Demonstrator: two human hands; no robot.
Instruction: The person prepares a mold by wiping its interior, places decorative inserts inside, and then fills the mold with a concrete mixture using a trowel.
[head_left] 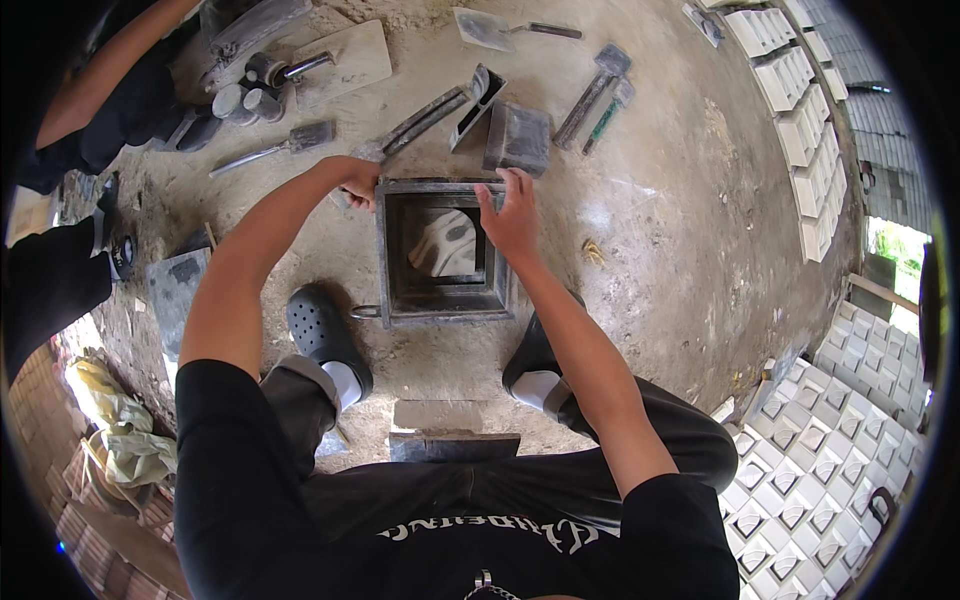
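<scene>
A dark square box mould (445, 318) sits on the floor between my feet, with a looped handle at its near left corner. Inside lies a light plate with dark curved streaks (446, 243). My left hand (358, 182) is closed at the mould's far left corner; a bit of grey metal shows under it, but what the fingers hold is hidden. Thumb and fingers apart, my right hand (513, 215) rests on the far right rim. Just beyond the mould are a grey block (518, 138) and a long-handled tool with an angled metal head (425, 122).
Trowels (485, 30) and flat-bladed tools (595, 95) lie on the floor ahead. Several small cups (232, 103) stand near another person's arm (100, 85) at far left. White patterned blocks (800, 130) line the right, with more (810, 470) at lower right.
</scene>
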